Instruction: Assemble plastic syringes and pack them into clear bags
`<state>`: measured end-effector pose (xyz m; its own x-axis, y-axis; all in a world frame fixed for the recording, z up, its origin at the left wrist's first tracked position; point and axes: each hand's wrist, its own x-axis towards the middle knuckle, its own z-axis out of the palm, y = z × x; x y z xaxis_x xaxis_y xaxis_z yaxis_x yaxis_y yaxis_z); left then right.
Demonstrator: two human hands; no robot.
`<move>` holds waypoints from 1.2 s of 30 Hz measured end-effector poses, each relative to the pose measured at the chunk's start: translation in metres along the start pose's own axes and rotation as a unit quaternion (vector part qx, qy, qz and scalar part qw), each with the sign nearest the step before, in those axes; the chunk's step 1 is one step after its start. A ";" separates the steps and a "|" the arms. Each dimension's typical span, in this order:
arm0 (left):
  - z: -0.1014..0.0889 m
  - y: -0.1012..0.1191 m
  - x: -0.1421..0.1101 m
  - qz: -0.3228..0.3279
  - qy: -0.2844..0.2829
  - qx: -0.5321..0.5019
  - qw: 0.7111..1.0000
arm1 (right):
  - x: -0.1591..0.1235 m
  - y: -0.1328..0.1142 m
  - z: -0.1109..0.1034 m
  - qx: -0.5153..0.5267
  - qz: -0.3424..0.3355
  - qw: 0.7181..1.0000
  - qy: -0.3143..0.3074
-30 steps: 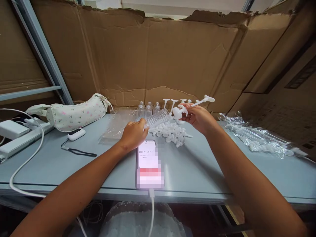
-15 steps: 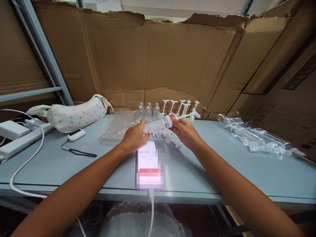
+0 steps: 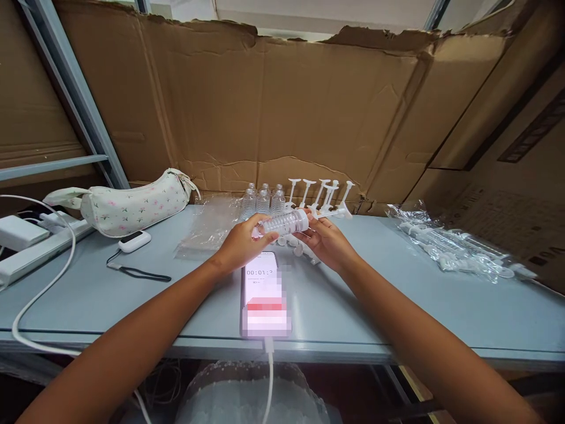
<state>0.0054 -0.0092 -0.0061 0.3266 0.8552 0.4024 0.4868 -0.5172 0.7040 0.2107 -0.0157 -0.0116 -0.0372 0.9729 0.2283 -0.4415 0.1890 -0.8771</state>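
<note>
My left hand (image 3: 245, 240) is closed around the left end of a clear ribbed plastic barrel (image 3: 285, 224), which lies nearly level above the table. It looks like a large syringe body with a white rim at its right end. At that rim my right hand (image 3: 325, 235) has its fingers closed on a white plunger (image 3: 339, 212), whose stem sticks out to the right. How far the plunger sits inside the barrel I cannot tell. Behind stand several clear ribbed barrels (image 3: 263, 201) and several white T-topped plungers (image 3: 308, 191). Small white caps (image 3: 298, 246) lie beneath my hands.
A phone (image 3: 265, 288) on a cable lies in front. Left are a clear plastic bag (image 3: 207, 227), a floral pouch (image 3: 135, 206), a small white device (image 3: 135, 241) and a power strip (image 3: 42, 250). Plastic-wrapped parts (image 3: 459, 244) lie right; cardboard (image 3: 265, 106) walls the back.
The plunger and its outer end have dipped slightly. My left fingers have shifted on the barrel, with the thumb now stretched along its underside. Both hands stay in about the same place.
</note>
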 end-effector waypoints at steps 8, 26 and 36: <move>-0.011 0.004 0.001 0.017 -0.046 0.072 0.996 | -0.004 -0.004 0.004 0.010 0.008 0.999 -0.030; -0.005 0.001 -0.003 0.201 0.078 0.237 0.947 | -0.004 0.000 0.009 0.002 0.106 0.992 0.076; -0.006 0.001 -0.005 0.239 0.090 0.340 0.905 | -0.007 0.001 0.016 -0.012 0.067 0.994 0.090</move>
<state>-0.0005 -0.0134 -0.0039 0.5233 0.4882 0.6984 0.7307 -0.6788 -0.0731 0.1963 -0.0249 -0.0071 0.0678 0.9972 0.0310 -0.4212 0.0568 -0.9052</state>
